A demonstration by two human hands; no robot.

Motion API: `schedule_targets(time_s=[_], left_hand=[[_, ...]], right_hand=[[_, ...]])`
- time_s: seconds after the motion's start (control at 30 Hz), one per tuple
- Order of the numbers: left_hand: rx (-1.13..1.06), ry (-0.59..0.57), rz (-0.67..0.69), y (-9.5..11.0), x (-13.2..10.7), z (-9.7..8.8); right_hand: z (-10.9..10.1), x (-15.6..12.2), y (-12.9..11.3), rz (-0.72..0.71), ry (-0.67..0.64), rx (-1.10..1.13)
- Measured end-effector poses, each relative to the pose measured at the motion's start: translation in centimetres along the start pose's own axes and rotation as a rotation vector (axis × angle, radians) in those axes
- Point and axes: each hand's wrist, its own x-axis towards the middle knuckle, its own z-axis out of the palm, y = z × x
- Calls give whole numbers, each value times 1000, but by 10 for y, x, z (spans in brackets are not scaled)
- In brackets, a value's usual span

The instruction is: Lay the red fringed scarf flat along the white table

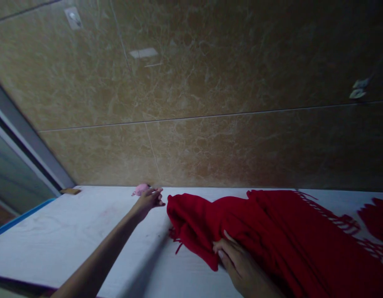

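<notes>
My right grip (241, 260) lay half open, pressing on a bunched red fringed scarf (266, 236), which sat on the white bench (70, 236) below a marble-look tile wall (194, 82). My left grip (149, 200) was stretched out with its fingers narrowly curled, holding nothing I could see, just beside a small pink object (140, 189) at the bench's far edge, left of the scarf.

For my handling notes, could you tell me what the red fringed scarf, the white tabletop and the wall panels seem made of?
The red scarf looks like matte woven textile, perhaps wool, given its limp folds and fringe. The white tabletop seems painted or laminated wood, showing faint grain. The wall panels look like polished marble or imitation tile: brown veining, glossy reflections.
</notes>
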Motion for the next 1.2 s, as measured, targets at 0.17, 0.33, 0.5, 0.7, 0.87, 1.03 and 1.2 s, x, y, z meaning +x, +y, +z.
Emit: schedule_targets(time_s=[0.17,0.33,0.5,0.7,0.87,1.03,1.2], left_hand=[[270,-6,-34,1,-12,10],[876,-179,-195,-28,-67,24],[718,-127,17,-66,-85,37],[345,118,146,-79,-61,53],[-37,203,183,-37,-40,50],[-108,115,185,16,-28,43],[176,-67,190,44,-18,29]], right_hand=[[10,1,8,81,210,-13],[23,-2,14,70,288,50],[30,-3,15,25,310,225],[31,-13,21,31,493,332],[29,-17,23,39,601,284],[26,-13,21,-84,715,198],[20,-13,23,-85,849,122]])
